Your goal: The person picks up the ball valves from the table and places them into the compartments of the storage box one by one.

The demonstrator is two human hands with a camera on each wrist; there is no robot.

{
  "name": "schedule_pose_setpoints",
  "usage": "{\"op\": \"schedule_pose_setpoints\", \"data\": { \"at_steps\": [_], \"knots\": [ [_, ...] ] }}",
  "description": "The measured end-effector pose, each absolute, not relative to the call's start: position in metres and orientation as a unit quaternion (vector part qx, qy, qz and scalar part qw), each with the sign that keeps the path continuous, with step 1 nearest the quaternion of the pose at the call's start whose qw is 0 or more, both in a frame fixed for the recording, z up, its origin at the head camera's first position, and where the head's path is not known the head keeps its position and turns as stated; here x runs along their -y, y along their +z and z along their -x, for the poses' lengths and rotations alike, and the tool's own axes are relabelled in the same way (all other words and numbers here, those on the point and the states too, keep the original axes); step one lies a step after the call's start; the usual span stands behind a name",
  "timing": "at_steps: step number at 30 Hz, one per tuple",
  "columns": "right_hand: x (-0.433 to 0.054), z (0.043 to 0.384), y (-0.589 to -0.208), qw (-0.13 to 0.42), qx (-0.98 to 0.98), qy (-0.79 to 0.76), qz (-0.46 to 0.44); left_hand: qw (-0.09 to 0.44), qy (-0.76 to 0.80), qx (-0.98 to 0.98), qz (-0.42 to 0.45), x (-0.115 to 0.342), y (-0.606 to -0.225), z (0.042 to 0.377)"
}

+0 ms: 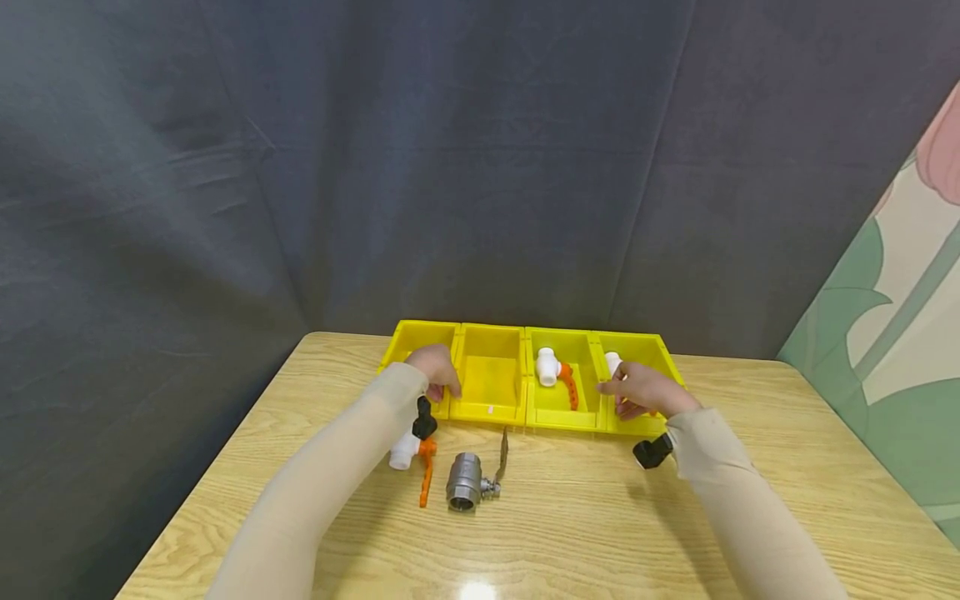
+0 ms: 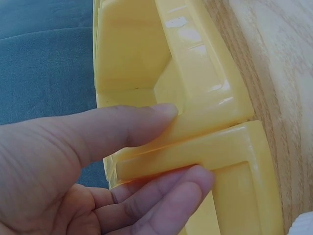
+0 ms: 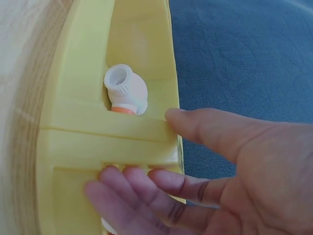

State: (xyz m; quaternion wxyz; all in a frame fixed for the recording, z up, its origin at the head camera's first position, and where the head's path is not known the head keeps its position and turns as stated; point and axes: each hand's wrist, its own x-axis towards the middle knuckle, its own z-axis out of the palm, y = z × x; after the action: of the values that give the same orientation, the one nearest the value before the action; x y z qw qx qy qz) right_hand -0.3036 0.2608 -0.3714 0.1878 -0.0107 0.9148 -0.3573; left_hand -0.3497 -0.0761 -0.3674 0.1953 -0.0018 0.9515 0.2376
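Four-sided yellow bins (image 1: 491, 375) stand joined in a row at the back of the table. My left hand (image 1: 435, 369) pinches the walls between the two leftmost bins, with the thumb (image 2: 154, 120) on one side and fingers on the other. My right hand (image 1: 647, 390) straddles the walls between the two rightmost bins, holding them between thumb (image 3: 188, 120) and fingers. A white plastic ball valve (image 1: 547, 367) with an orange handle lies in the third bin. Another white valve (image 1: 612, 362) sits in the rightmost bin, partly hidden by my right hand.
On the table before the bins lie a white ball valve (image 1: 403, 451) with an orange handle and a metal ball valve (image 1: 465, 482) with a lever. A dark curtain (image 1: 480, 167) hangs right behind the bins. Black wrist cameras (image 1: 651, 452) hang below both wrists.
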Motion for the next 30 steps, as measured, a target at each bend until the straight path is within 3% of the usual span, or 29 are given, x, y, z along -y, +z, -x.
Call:
{"op": "schedule_pose_setpoints", "data": {
  "at_steps": [24, 30],
  "knots": [
    [-0.258, 0.304, -0.368, 0.206, -0.919, -0.337, -0.001, 0.212, 0.263, -0.941, -0.031, 0.087, -0.354, 0.338],
    [-0.256, 0.305, -0.370, 0.203, -0.919, -0.338, -0.002, 0.168, 0.285, -0.942, -0.061, 0.092, -0.332, 0.332]
  ]
}}
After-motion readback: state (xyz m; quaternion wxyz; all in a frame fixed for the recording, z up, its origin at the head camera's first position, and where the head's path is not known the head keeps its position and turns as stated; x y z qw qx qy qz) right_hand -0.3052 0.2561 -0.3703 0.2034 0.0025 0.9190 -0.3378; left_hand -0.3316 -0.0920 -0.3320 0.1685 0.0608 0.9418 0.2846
